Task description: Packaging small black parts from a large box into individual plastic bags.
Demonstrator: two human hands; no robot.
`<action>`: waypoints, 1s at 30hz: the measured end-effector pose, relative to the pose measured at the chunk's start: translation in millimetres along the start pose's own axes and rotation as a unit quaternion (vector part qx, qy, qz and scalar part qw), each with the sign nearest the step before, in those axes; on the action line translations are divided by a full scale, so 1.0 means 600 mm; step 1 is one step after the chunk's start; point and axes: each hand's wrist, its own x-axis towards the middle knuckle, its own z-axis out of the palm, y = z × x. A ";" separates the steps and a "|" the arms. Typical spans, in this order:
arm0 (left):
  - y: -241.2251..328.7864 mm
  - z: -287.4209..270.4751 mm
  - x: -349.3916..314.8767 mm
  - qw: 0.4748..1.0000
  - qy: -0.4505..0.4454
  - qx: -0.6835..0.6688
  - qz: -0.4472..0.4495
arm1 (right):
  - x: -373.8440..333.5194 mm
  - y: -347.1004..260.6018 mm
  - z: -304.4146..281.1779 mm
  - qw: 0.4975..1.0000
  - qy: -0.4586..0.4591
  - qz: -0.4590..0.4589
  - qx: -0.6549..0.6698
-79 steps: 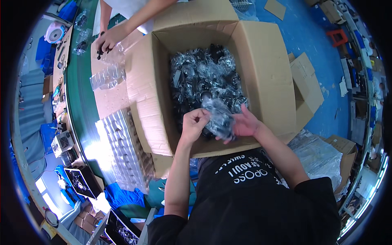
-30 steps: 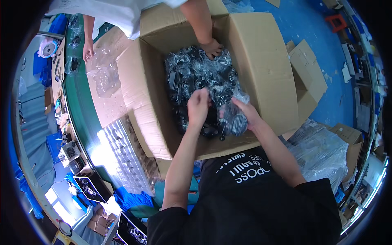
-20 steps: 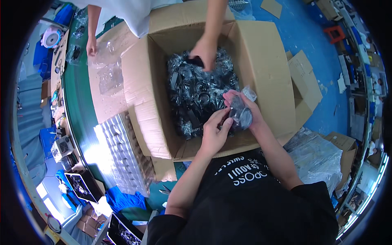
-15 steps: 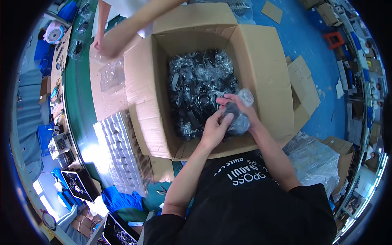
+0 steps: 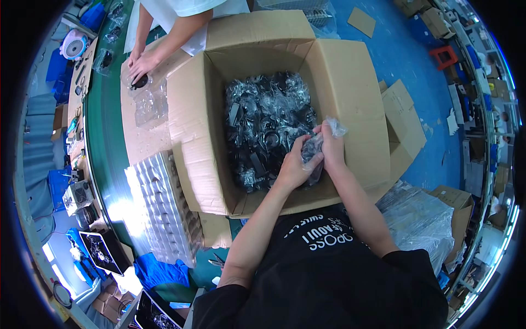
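Note:
Over the near right part of a large open cardboard box (image 5: 257, 50), my two hands are closed around a dark item in a clear plastic bag (image 5: 312, 147). My left hand (image 5: 296, 167) grips it from the left, thumb pressed on the plastic. My right hand (image 5: 332, 147) wraps its far right side, and loose clear film (image 5: 336, 127) sticks up past the fingers. What the dark item is I cannot make out. Below them in the box lie several black parts in crinkled clear bags (image 5: 268, 109).
At the far left a co-worker's hands (image 5: 143, 66) press on a small dark round part on a cardboard sheet (image 5: 137, 115). A stack of moulded trays (image 5: 161, 208) stands left of the box. Cardboard pieces (image 5: 402, 120) and a film-wrapped bundle (image 5: 419, 219) lie right.
My hands have closed more tightly around the bagged item, and the plastic is bunched smaller. The co-worker's arm has drawn back from the box, and both their hands now meet on the dark part.

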 end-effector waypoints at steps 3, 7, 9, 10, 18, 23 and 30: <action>-0.012 -0.014 -0.004 0.999 -0.010 0.030 0.012 | 0.040 0.019 -0.028 0.985 -0.003 0.093 0.147; -0.003 -0.038 -0.010 0.996 0.043 -0.025 0.070 | 0.049 -0.054 -0.007 0.948 -0.027 0.117 0.296; -0.045 -0.064 -0.017 0.997 0.067 -0.015 0.037 | 0.034 -0.135 0.007 0.953 0.132 0.017 0.271; -0.057 -0.074 -0.015 0.996 0.085 -0.005 0.008 | 0.037 -0.158 0.000 0.953 0.131 0.017 0.273; -0.084 -0.122 0.103 0.985 0.132 -0.012 -0.110 | 0.021 -0.084 -0.096 0.957 -0.204 0.073 0.191; -0.159 -0.152 0.210 0.890 0.194 -0.359 -0.205 | -0.038 -0.003 -0.114 0.932 -0.280 0.212 0.092; -0.178 -0.032 0.241 0.864 -0.029 0.502 -0.032 | -0.039 0.023 -0.115 0.916 -0.160 0.362 0.060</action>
